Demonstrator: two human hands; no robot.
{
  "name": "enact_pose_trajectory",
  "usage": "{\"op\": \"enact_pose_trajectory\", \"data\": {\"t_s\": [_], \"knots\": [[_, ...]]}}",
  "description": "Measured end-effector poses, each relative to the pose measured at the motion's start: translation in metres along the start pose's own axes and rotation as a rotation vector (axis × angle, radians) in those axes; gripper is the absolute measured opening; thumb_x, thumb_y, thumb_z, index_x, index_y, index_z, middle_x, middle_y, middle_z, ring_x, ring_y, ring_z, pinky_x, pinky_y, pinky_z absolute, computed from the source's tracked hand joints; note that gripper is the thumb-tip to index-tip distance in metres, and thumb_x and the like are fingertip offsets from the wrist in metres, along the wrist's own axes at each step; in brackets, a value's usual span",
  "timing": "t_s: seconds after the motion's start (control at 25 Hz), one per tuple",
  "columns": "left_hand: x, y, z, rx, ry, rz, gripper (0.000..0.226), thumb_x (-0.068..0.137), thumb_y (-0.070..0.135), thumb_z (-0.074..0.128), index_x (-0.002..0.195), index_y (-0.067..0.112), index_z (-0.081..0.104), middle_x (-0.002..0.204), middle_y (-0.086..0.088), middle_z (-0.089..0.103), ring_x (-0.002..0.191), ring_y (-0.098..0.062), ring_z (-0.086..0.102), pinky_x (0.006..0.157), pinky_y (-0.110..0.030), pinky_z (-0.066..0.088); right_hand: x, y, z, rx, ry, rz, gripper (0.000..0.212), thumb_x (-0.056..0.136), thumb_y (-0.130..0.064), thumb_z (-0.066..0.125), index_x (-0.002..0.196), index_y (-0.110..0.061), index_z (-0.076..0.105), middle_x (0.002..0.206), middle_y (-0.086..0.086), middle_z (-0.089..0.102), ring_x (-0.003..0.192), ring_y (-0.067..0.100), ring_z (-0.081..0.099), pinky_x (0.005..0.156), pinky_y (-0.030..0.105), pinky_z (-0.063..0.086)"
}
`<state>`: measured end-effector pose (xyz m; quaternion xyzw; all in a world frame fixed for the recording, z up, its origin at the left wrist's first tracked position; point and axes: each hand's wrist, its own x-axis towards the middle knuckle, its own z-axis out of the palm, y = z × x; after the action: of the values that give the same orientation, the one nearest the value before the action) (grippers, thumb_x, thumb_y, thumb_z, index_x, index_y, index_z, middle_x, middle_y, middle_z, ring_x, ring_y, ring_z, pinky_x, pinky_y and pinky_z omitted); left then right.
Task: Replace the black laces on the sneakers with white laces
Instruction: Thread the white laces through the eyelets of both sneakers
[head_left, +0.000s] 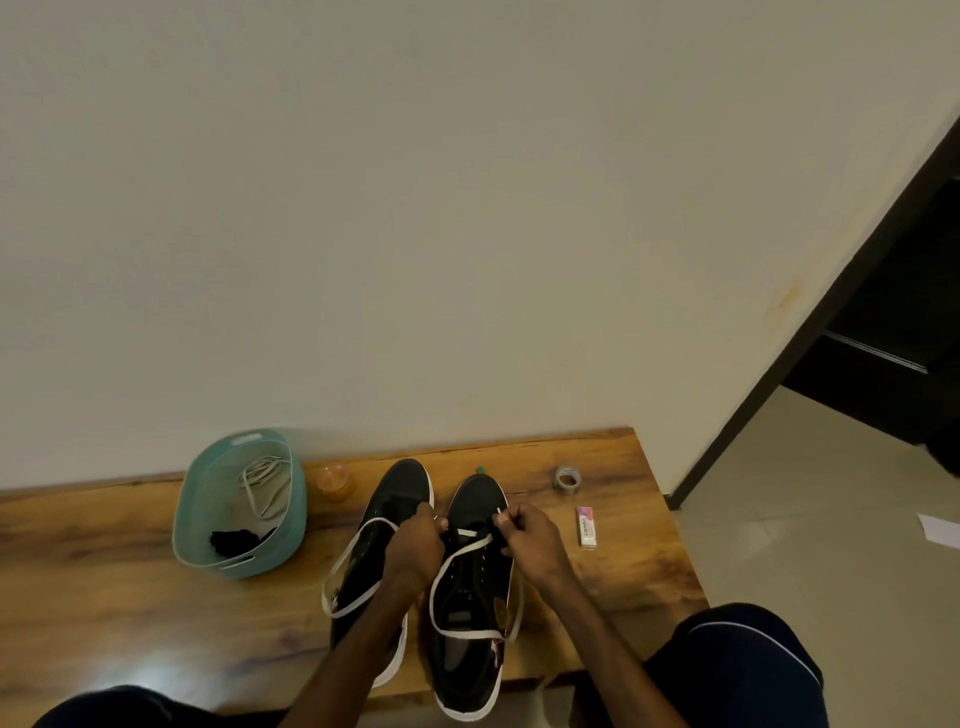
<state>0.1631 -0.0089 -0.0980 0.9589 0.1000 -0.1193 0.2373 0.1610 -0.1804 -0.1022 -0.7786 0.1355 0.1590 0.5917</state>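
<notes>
Threading white into the right-side sneaker (475, 496); only the lowest eyelets done.
From my remote seat: it stands beside its mate (402, 480) on the table (130, 571); left hand (415, 545) pinches one tip of the white lace (470, 548), right hand (530, 540) the other; black laces (231, 540) lie in the basket (187, 514); next, I judge, each tip must cross into the following eyelet, evenly tensioned.

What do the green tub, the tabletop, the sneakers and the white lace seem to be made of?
The tub looks plastic: smooth matte teal, moulded handle slots. The tabletop is wood or wood-look laminate, showing grain and slight sheen. The sneakers have dark matte uppers, likely canvas or suede, and white rubbery soles. The white lace seems flat woven fabric, draping like ribbon.
</notes>
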Motion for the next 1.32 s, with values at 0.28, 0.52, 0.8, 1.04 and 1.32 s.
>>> {"op": "enact_pose_trajectory", "data": {"t_s": [0.28, 0.52, 0.8, 1.04, 1.32], "knots": [[0.004, -0.013, -0.011, -0.191, -0.012, -0.007, 0.022, 0.103, 0.024, 0.044, 0.088, 0.015, 0.056, 0.084, -0.003, 0.061, 0.075, -0.014, 0.055, 0.065, -0.028, 0.041, -0.003, -0.004, -0.004, 0.036, 0.011, 0.002, 0.010, 0.099, -0.021, 0.056, 0.092, -0.019, 0.064, 0.097, 0.001, 0.070, 0.096, 0.021, 0.067, 0.087, 0.046, 0.057], [-0.029, 0.041, -0.105, -0.485, 0.285, 0.119, 0.039, 0.102, 0.016, 0.037, 0.067, 0.011, 0.053, 0.063, -0.003, 0.051, 0.058, -0.010, 0.044, 0.060, -0.031, 0.035, -0.041, -0.094, -0.027, 0.120, 0.136, -0.385, 0.011, 0.098, -0.023, 0.060, 0.094, -0.019, 0.069, 0.089, -0.005, 0.072, 0.084, 0.009, 0.068, 0.073, 0.028, 0.056], [-0.089, 0.119, -0.252, -1.008, 0.439, 0.469, 0.030, 0.105, 0.013, 0.040, 0.091, 0.010, 0.066, 0.074, 0.005, 0.053, 0.062, -0.006, 0.044, 0.054, -0.019, 0.041, -0.105, -0.262, -0.040, 0.244, 0.170, -0.782, 0.011, 0.092, -0.029, 0.069, 0.095, -0.020, 0.074, 0.090, -0.011, 0.073, 0.090, 0.011, 0.066, 0.082, 0.030, 0.057], [-0.130, 0.142, -0.296, -1.177, 0.577, 0.557, 0.015, 0.092, 0.013, 0.067, 0.104, 0.009, 0.075, 0.093, -0.004, 0.076, 0.088, -0.017, 0.071, 0.078, -0.030, 0.059, -0.147, -0.306, -0.041, 0.232, 0.192, -0.897, 0.007, 0.088, -0.022, 0.073, 0.093, -0.019, 0.076, 0.085, -0.009, 0.074, 0.086, 0.007, 0.068, 0.082, 0.027, 0.057], [-0.153, 0.164, -0.300, -1.082, 0.608, 0.521, 0.009, 0.091, 0.019, 0.070, 0.098, 0.018, 0.074, 0.091, 0.008, 0.075, 0.088, -0.011, 0.071, 0.082, -0.043, 0.060, -0.172, -0.315, -0.057, 0.186, 0.292, -0.919, 0.004, 0.087, -0.016, 0.075, 0.090, -0.017, 0.076, 0.083, -0.008, 0.074, 0.083, 0.010, 0.069, 0.080, 0.031, 0.059]]}}
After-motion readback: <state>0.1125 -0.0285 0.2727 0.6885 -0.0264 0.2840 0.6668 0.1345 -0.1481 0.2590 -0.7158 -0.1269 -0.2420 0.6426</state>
